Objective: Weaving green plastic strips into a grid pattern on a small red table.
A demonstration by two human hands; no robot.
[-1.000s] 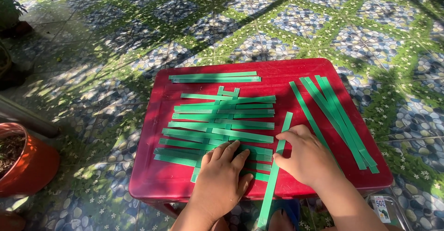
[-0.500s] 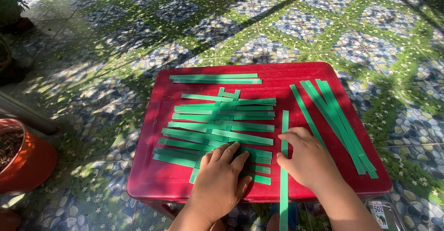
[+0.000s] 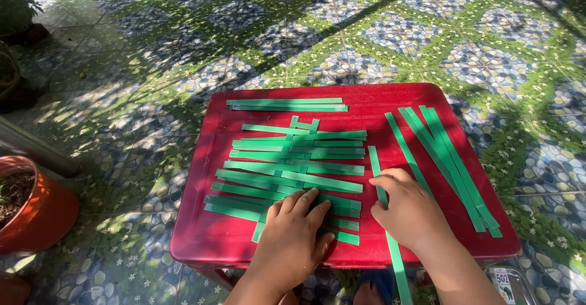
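Note:
On a small red plastic table (image 3: 378, 100) lies a loose weave of green paper strips (image 3: 293, 158), several horizontal ones crossed by upright ones. My left hand (image 3: 293, 235) presses flat on the near right corner of the weave. My right hand (image 3: 412, 210) pinches a long green strip (image 3: 373, 164) that stands upright just right of the weave; its lower end hangs over the table's front edge. Two green strips (image 3: 287, 105) lie side by side at the far edge. A bundle of spare green strips (image 3: 448, 164) lies slanted on the right.
The table stands on a pebble-patterned tiled floor (image 3: 366, 30) with green borders. An orange plant pot (image 3: 33, 210) sits at the left. Another potted plant (image 3: 18, 6) is at the far left corner. A small printed packet (image 3: 503, 283) lies on the floor by my right arm.
My right hand has turned the long strip from slanted to upright and slid it away from me along the weave's right side. My left hand has stayed on the weave.

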